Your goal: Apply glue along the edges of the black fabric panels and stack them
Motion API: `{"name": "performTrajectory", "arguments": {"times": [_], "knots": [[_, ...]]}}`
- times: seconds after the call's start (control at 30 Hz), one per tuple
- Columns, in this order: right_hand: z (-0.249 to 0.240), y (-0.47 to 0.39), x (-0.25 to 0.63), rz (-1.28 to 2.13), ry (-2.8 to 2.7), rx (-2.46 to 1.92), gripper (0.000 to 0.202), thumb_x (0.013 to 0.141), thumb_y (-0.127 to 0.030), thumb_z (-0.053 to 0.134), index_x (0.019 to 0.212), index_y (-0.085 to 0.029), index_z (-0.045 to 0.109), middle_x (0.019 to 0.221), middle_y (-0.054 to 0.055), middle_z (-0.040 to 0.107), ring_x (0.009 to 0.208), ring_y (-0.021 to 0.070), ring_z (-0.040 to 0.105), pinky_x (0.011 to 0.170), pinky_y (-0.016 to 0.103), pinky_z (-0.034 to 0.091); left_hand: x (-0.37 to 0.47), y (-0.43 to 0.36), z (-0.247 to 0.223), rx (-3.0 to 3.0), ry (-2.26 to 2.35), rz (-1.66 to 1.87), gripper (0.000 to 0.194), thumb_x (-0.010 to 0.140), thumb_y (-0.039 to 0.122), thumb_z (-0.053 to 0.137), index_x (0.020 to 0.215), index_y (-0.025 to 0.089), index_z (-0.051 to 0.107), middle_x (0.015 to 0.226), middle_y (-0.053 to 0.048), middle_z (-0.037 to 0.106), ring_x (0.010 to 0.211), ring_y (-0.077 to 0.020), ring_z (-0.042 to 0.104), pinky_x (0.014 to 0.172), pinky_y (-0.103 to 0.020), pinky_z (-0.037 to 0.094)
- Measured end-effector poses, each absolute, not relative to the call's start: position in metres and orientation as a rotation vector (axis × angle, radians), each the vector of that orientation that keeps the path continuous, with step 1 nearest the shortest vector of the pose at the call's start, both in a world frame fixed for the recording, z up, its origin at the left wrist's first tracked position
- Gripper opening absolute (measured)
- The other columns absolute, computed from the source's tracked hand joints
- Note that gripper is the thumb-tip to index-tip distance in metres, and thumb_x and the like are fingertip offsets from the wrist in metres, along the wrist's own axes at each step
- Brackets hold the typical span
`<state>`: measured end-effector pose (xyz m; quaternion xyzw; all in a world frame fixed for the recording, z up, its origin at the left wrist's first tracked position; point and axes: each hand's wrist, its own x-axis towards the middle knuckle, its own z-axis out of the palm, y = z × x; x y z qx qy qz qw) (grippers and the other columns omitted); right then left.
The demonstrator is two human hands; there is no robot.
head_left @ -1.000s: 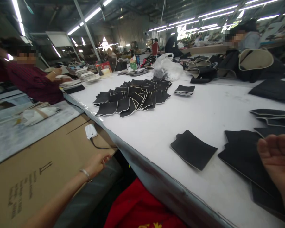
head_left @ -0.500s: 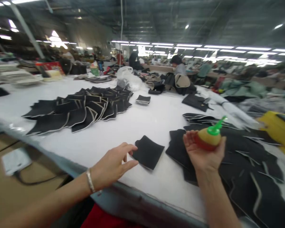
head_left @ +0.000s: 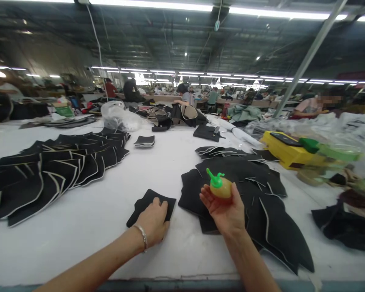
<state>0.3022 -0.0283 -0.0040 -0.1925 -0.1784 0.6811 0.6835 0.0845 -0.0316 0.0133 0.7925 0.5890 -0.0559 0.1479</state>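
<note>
My left hand [head_left: 153, 223], with a bracelet on its wrist, lies on a single black fabric piece [head_left: 146, 201] near the table's front, fingers bent onto its surface; the fingertips are partly hidden. In my right hand [head_left: 228, 215], palm up, rests a squeeze bottle [head_left: 222, 190] with a green nozzle and yellow-orange contents, the fingers curled around it. The bottle is above a spread pile of black pieces [head_left: 284, 223] on the right. Rows of overlapping black pieces with pale edges [head_left: 61, 166] cover the left side.
A small stack of black pieces [head_left: 144, 141] sits mid-table on the white tabletop [head_left: 109, 235]. Farther back are a clear plastic bag [head_left: 118, 116] and dark bags [head_left: 185, 114]. To the right stands a yellow box [head_left: 284, 150]. Several people are in the background.
The view has swung to the right. My left hand has come down onto the single black piece, which it was beside before. The bottle is still in my right hand, its nozzle now leaning left.
</note>
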Motion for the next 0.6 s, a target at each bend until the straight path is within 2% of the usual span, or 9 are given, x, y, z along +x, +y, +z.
{"name": "performTrajectory", "arguments": {"times": [0.13, 0.23, 0.43, 0.6], "knots": [[-0.005, -0.034, 0.304, 1.489, -0.424, -0.503, 0.042, 0.071, -0.046, 0.077, 0.097, -0.013, 0.071, 0.090, 0.014, 0.074, 0.085, 0.0304, 0.071, 0.076, 0.041, 0.060, 0.094, -0.024, 0.015, 2.264, 1.773, -0.266, 0.038, 0.072, 0.025, 0.054, 0.107, 0.010, 0.057, 0.110, -0.019, 0.054, 0.094, -0.0329, 0.065, 0.078, -0.043, 0.052], [-0.002, -0.039, 0.304, 1.421, -0.438, -0.579, 0.034, 0.069, -0.040, 0.080, 0.094, -0.019, 0.071, 0.092, 0.007, 0.074, 0.083, 0.0293, 0.071, 0.071, 0.042, 0.061, 0.104, -0.021, 0.016, 2.264, 1.840, -0.297, 0.038, 0.069, 0.022, 0.056, 0.104, 0.009, 0.059, 0.109, -0.019, 0.057, 0.094, -0.0327, 0.066, 0.079, -0.042, 0.053], [0.006, -0.048, 0.304, 1.262, -0.567, -0.771, 0.038, 0.062, -0.033, 0.086, 0.092, -0.020, 0.067, 0.088, 0.003, 0.072, 0.081, 0.0216, 0.068, 0.069, 0.033, 0.060, 0.099, -0.018, 0.016, 2.371, 1.786, -0.281, 0.030, 0.078, 0.017, 0.045, 0.099, 0.009, 0.065, 0.106, -0.020, 0.061, 0.094, -0.0335, 0.066, 0.079, -0.043, 0.053], [0.008, -0.046, 0.305, 1.070, -0.830, -0.960, 0.049, 0.063, -0.035, 0.086, 0.101, -0.022, 0.059, 0.086, -0.001, 0.066, 0.076, 0.0172, 0.063, 0.067, 0.026, 0.055, 0.082, -0.011, 0.010, 2.460, 1.653, -0.220, 0.043, 0.083, 0.017, 0.037, 0.119, 0.016, 0.059, 0.104, -0.015, 0.066, 0.088, -0.0305, 0.067, 0.078, -0.044, 0.052]]}}
